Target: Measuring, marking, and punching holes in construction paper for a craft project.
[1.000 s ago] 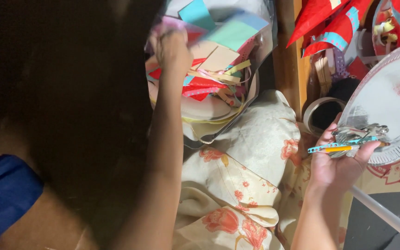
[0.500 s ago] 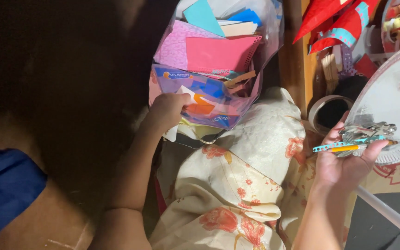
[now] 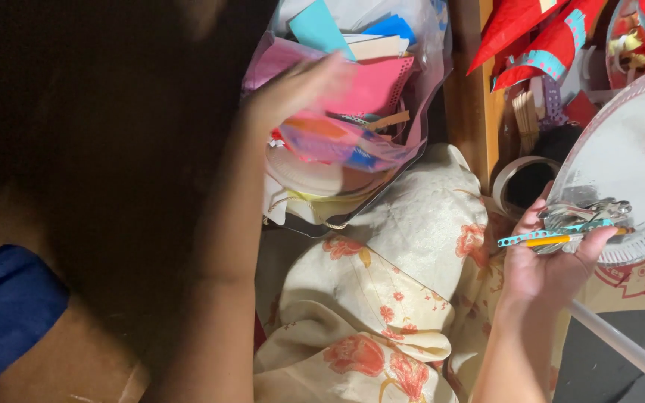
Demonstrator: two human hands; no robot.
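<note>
A dark shadowed mass fills the left third of the frame, with a patch of blue cloth [image 3: 1, 313] at its lower left edge. Next in size, a cream cloth with orange-red flowers [image 3: 382, 298] spreads across the lower middle, bunched in folds up to the foot of a clear plastic bag [image 3: 419, 97] at top centre. The bag is stuffed with coloured paper sheets [image 3: 371, 86] (pink, teal, blue, tan), its right wall close against a wooden post [image 3: 472, 89]. At the right edge a round silver tray [image 3: 621, 157] stands tilted, its rim running out of frame. Red paper decorations [image 3: 539, 37] with teal bands crowd the upper right corner, so open room is left only over the cloth.

The left hand [image 3: 293, 89], blurred, lies flat and released against the bag's front, fingers spread over the paper. The right hand [image 3: 550, 261] is clenched on the tray's lower rim together with a bundle of small tools [image 3: 569, 227], a teal strip and a yellow pencil among them. A roll of tape [image 3: 520, 183] sits just left of the tray.
</note>
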